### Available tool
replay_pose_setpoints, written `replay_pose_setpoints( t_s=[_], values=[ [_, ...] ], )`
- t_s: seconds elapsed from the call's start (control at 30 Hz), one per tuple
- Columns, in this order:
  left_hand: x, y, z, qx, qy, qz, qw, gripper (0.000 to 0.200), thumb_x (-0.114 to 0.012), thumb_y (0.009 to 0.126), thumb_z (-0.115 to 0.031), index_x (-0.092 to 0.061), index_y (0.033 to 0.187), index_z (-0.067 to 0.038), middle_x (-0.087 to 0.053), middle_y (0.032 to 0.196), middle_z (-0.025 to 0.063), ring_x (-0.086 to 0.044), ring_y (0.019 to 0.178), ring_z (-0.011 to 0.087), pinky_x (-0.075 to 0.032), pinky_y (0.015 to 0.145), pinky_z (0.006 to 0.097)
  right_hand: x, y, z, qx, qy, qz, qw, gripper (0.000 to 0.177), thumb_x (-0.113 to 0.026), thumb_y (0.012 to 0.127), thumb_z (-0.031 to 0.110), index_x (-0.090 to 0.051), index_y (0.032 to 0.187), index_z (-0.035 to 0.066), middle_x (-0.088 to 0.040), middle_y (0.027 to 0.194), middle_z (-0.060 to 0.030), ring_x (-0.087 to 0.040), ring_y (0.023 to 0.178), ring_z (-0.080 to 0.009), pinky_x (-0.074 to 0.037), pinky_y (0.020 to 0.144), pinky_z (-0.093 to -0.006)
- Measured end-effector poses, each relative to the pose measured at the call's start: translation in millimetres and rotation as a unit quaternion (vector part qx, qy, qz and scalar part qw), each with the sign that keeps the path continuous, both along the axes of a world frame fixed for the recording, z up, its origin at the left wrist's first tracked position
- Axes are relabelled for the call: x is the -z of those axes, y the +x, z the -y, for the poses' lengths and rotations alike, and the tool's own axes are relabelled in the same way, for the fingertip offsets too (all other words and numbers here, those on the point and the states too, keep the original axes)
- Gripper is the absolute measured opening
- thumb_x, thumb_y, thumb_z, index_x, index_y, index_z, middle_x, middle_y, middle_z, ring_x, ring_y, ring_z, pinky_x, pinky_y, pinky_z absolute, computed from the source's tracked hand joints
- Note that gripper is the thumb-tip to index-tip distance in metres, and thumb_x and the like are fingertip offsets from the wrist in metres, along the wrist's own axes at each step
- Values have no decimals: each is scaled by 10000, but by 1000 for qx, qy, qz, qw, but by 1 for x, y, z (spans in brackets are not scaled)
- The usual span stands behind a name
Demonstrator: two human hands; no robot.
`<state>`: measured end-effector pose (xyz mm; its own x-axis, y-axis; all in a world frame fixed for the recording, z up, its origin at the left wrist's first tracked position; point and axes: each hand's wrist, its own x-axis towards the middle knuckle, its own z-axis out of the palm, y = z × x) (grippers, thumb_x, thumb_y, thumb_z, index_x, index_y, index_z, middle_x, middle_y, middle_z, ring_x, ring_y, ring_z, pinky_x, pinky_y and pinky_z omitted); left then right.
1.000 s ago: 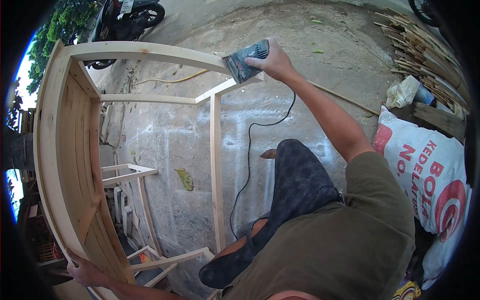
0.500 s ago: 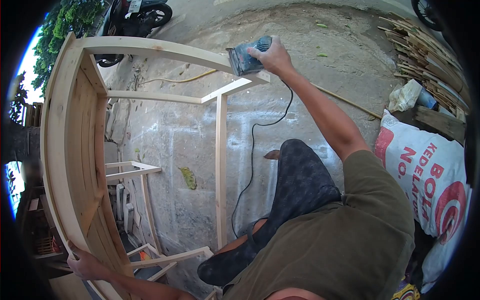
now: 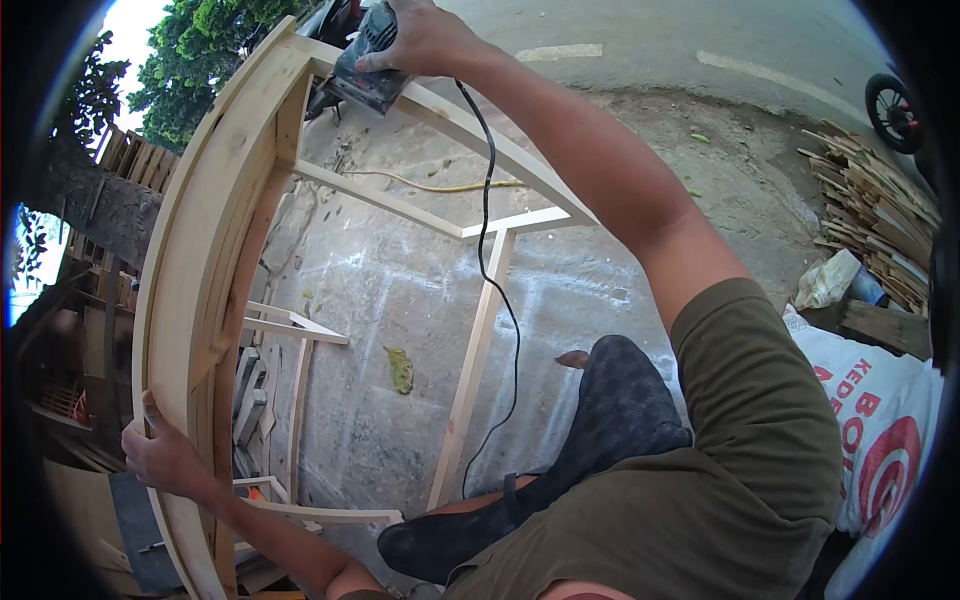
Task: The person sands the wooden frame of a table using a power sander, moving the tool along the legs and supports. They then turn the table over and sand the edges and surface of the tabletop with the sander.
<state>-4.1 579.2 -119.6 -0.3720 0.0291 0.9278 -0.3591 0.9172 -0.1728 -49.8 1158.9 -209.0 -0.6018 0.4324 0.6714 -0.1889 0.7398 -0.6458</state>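
My right hand (image 3: 432, 38) grips an electric sander (image 3: 372, 62), its flat base against a leg of the pale wooden furniture frame (image 3: 217, 215), close to where the leg meets the broad panel. A black power cord (image 3: 489, 180) hangs from the sander and runs down to the ground. At the lower left, my left hand (image 3: 168, 458) is closed around the edge of the frame's long outer board, thumb on the near face. The frame lies on its side, legs and crossbars reaching right over the concrete.
Stacked wood strips (image 3: 875, 215) lie at the right, above a white printed sack (image 3: 880, 430). A yellow hose (image 3: 430, 184) crosses the ground behind the frame. A motorbike wheel (image 3: 893, 112) shows at the upper right, and leafy trees (image 3: 200, 65) at the upper left.
My right hand has slid the sander along the leg from its outer end toward the panel. My left hand still holds the board. The view has shifted and tilted.
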Motion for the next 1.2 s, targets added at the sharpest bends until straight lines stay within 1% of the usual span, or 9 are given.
replay_pose_setpoints(
  t_s=[0.17, 0.43, 0.57, 0.63, 0.83, 1.03, 1.1, 1.17, 1.2],
  values=[
    [-9, -24, 12, -13, -4, 19, 1000, 954, -415, 929, -862, -667, 1237, 5, -682, 1212, 184, -633, 1150, 393, -481, 989, 530, 100, -13, -48, 36, 40, 76, 996, 991, -883, 717, 601, -494, 1455, 66, -600, 1362, -243, -618, 1269, -392, -505, 1081, -445],
    [-13, -43, 18, -13, -9, 19, 1000, 950, -414, 938, -850, -663, 1225, 21, -685, 1207, 198, -638, 1139, 404, -486, 974, 536, 274, 113, -70, 42, -135, 184, 973, 831, -936, 702, 355, -510, 1364, 87, -647, 1181, -179, -643, 1139, -333, -507, 998, -418],
    [-14, -50, 19, -16, -19, 6, 1000, 916, -427, 949, -830, -672, 1175, 23, -692, 1165, 201, -646, 1111, 410, -494, 956, 538, 382, 164, -81, 69, -178, 185, 964, 839, -934, 700, 375, -513, 1362, 75, -613, 1244, -180, -630, 1151, -327, -506, 1002, -423],
    [-10, -51, 20, -18, -25, 5, 999, 899, -434, 953, -821, -677, 1162, 19, -694, 1149, 200, -650, 1097, 411, -496, 950, 538, 390, 176, -78, 71, -208, 191, 957, 841, -930, 703, 394, -518, 1361, 71, -595, 1267, -183, -619, 1162, -335, -504, 1012, -430],
    [-8, -43, 17, -2, -38, -19, 999, 860, -453, 949, -810, -680, 1111, 3, -692, 1095, 181, -655, 1051, 405, -494, 925, 538, 317, 119, -68, 75, -76, 93, 990, 867, -915, 722, 409, -503, 1415, 92, -557, 1325, -184, -596, 1224, -344, -509, 1018, -445],
    [-3, -28, 8, 15, -33, -36, 999, 816, -481, 939, -802, -660, 1041, -13, -680, 1058, 151, -646, 1046, 380, -493, 908, 527, 164, 41, -35, 37, 7, 47, 998, 940, -880, 753, 526, -485, 1458, 46, -558, 1350, -220, -586, 1238, -382, -478, 1068, -448],
    [-2, -23, 6, 25, -31, -41, 998, 811, -490, 939, -798, -663, 1047, -12, -679, 1060, 148, -647, 1042, 377, -493, 913, 525, 122, 9, -30, 57, 40, 16, 997, 974, -867, 756, 578, -471, 1466, 42, -544, 1333, -217, -657, 1174, -405, -541, 998, -466],
    [1, -18, 4, 31, -27, -40, 998, 807, -501, 938, -792, -666, 1053, -11, -678, 1062, 146, -646, 1041, 374, -492, 918, 523, 71, -12, -19, 58, 22, 32, 998, 1000, -867, 763, 596, -481, 1472, 7, -567, 1334, -258, -610, 1232, -406, -489, 1069, -458],
    [2, -16, 2, 31, -25, -39, 998, 804, -507, 937, -788, -668, 1057, -10, -677, 1062, 145, -646, 1042, 373, -492, 921, 523, 51, -29, -17, 86, 39, 15, 995, 971, -859, 775, 601, -506, 1448, -3, -594, 1301, -254, -655, 1157, -384, -537, 1006, -455]
  ],
)
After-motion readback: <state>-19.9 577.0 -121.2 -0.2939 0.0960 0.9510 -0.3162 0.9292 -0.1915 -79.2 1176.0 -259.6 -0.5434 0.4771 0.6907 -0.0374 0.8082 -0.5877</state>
